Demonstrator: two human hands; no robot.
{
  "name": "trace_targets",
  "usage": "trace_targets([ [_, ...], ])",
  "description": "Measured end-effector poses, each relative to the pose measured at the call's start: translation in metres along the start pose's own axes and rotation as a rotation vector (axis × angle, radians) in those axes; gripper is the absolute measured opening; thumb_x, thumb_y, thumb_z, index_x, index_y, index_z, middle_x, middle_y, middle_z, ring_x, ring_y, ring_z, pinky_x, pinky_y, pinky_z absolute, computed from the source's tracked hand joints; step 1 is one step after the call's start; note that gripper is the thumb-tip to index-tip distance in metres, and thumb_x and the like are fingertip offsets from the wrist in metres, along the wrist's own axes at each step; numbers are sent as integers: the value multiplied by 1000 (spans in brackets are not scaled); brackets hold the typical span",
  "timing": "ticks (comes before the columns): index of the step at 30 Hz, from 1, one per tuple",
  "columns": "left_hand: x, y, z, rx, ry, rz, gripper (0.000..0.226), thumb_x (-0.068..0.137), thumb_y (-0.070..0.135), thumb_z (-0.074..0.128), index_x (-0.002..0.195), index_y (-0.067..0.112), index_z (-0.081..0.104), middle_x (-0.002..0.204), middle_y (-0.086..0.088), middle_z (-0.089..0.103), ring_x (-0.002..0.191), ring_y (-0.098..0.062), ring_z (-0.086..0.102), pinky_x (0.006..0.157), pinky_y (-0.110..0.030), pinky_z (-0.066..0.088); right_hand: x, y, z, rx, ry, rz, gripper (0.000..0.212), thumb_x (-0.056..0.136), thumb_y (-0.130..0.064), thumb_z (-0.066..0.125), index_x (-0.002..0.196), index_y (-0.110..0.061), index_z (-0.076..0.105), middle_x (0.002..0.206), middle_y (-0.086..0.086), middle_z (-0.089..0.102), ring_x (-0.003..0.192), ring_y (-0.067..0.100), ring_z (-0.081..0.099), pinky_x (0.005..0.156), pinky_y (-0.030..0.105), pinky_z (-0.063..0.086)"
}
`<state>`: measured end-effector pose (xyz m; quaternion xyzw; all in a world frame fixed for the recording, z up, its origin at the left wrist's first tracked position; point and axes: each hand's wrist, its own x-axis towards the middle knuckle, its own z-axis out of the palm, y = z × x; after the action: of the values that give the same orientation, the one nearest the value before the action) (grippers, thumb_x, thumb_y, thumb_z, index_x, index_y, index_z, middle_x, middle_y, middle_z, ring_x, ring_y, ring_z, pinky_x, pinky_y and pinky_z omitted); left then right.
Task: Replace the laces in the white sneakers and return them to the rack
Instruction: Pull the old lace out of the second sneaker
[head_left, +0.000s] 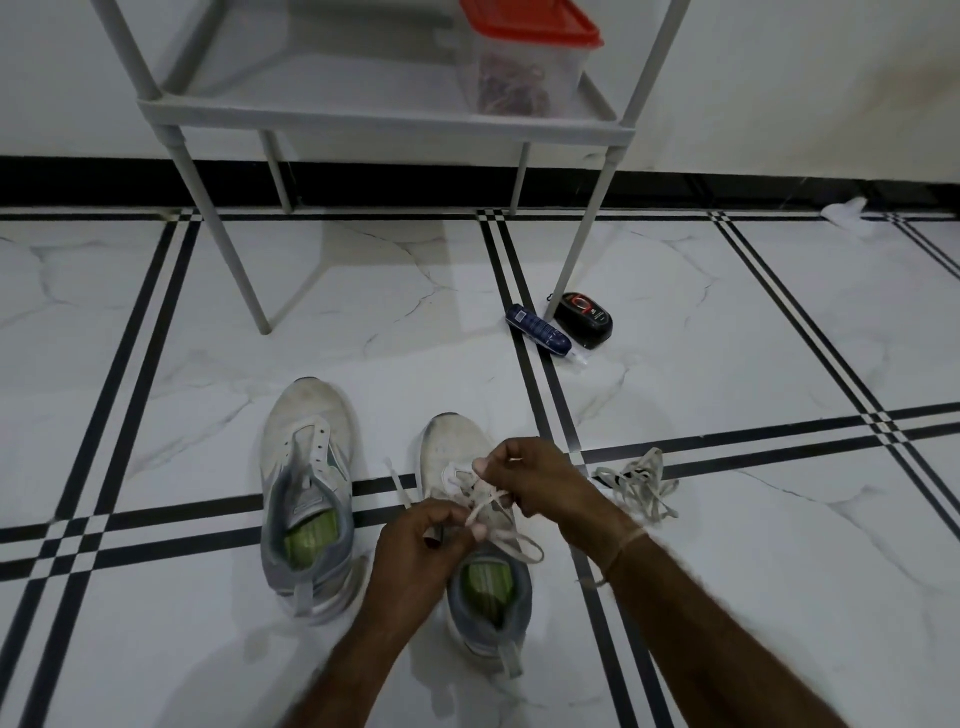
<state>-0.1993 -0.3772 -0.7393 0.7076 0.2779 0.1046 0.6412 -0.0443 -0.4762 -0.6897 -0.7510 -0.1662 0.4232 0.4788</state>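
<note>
Two white sneakers stand side by side on the floor, toes pointing away from me. The left sneaker (306, 467) has empty eyelets and no lace. Over the right sneaker (457, 452) both my hands work a white lace (511, 543) that runs through its front eyelets. My left hand (421, 545) pinches one strand of the lace above the tongue. My right hand (540, 483) pinches another strand near the upper eyelets. A loose pile of greyish lace (641, 486) lies on the floor right of the shoe. The grey rack (384, 117) stands ahead.
On the rack's lowest shelf sits a clear box with a red lid (530, 57). A dark blue tube (540, 332) and a black shoe-polish pad (584, 319) lie by the rack's front right leg. White crumpled cloth (847, 213) lies by the wall at far right.
</note>
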Motion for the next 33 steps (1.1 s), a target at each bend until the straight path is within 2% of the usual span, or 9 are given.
trace_targets([
  [3,0,3,-1,-173,99,-138,16,94,17,69,86,3,73,87,-4,78,85,-15,73,79,-31,55,7,-3,-2,20,118,-179,18,98,-33,67,106,-17,70,104,-2,73,96,19,68,81,35,55],
  [6,-2,2,1,-371,174,-276,23,96,15,65,94,-7,69,89,-13,77,81,-24,70,74,-30,56,14,14,-1,-357,359,-341,17,91,-29,75,80,-18,68,83,-3,70,81,7,63,75,27,51],
  [10,-3,-3,3,-484,242,-343,30,94,15,67,93,-15,63,79,-18,62,77,-26,50,64,-31,45,2,28,9,-492,-39,-147,24,84,-32,81,76,-11,74,72,5,73,65,11,65,67,31,54],
  [15,2,11,-3,-583,175,-488,18,95,22,66,89,5,71,83,-12,71,74,-20,61,71,-28,52,-2,34,10,-361,-111,-79,21,79,-25,88,91,-13,77,85,2,76,80,11,72,78,31,60],
  [18,14,26,-17,-656,152,-551,19,92,30,68,88,11,70,88,-11,73,82,-21,68,84,-39,58,-8,31,3,-288,-188,-54,31,74,-22,91,100,-18,75,91,-4,71,81,3,66,73,19,55],
  [21,24,40,-25,-600,85,-544,27,76,39,76,88,15,71,87,-5,72,81,-18,68,85,-41,56,-13,31,10,-298,-102,-172,30,73,-30,91,96,-29,72,101,-6,67,85,3,63,71,15,52],
  [25,22,48,-18,-552,26,-428,28,80,42,74,91,17,76,82,1,72,74,-13,65,72,-31,49,-12,30,25,-202,83,-367,18,81,-20,85,74,-19,69,79,1,69,76,10,64,71,19,50],
  [29,0,14,-16,-193,62,-156,17,87,19,77,104,24,75,101,11,76,97,-4,70,77,-20,55,-10,29,20,7,8,-242,21,91,-16,75,79,-2,68,73,7,69,73,15,66,71,27,52],
  [33,-10,-14,-9,7,110,-79,28,73,7,88,89,27,77,97,17,75,94,-1,68,80,-25,59,-12,4,6,325,32,-128,13,93,-18,70,83,-10,66,79,8,68,78,19,67,75,32,55],
])
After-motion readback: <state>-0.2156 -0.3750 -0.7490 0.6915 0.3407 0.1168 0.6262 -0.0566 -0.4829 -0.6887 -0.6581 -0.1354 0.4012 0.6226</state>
